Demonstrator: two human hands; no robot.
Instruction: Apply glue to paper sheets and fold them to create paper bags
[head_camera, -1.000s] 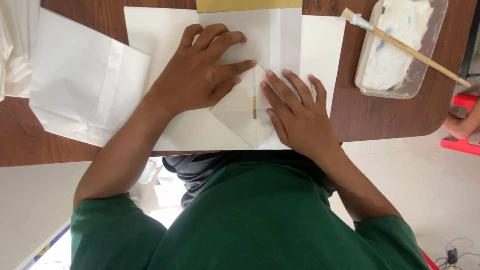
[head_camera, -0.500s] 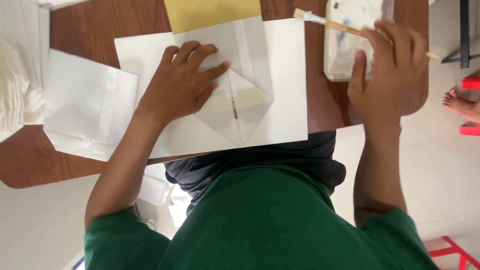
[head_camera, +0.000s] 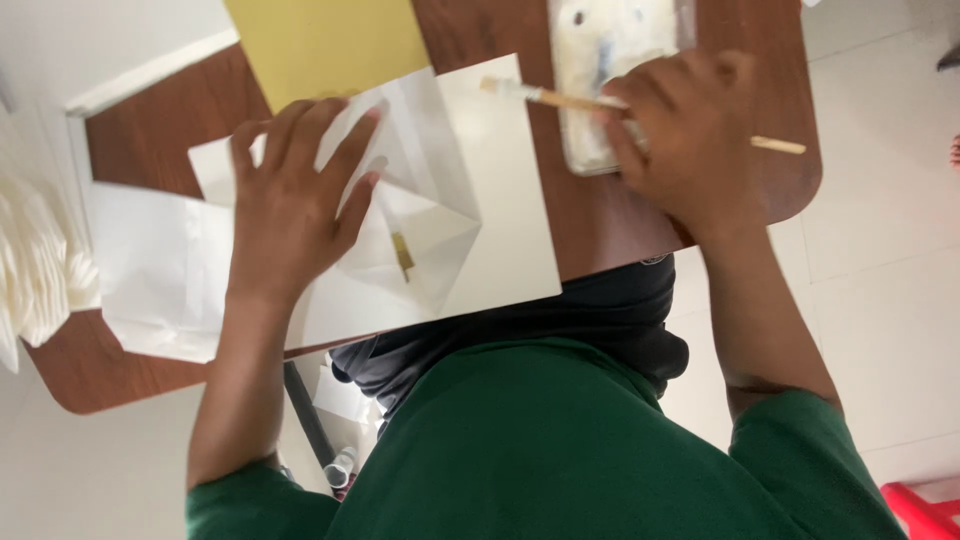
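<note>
Two bare hands are at work on a brown wooden table (head_camera: 130, 160). The left hand (head_camera: 290, 210) lies flat, fingers spread, pinning a folded white paper piece (head_camera: 420, 230) onto a larger white sheet (head_camera: 500, 200); it grips nothing, only presses down. The right hand (head_camera: 685, 140) is closed around a thin wooden-handled brush (head_camera: 560, 98), whose bristle end points toward the folded piece. Just behind that hand sits a clear tray of white paste (head_camera: 600, 60).

Judging by how things lie, the folding looks done: flaps meet in a point, with a small tan strip at the centre. Pasting appears not yet begun, since the brush is short of the folds. A yellow sheet (head_camera: 320, 45) lies beyond, loose white papers (head_camera: 150, 260) to the left.
</note>
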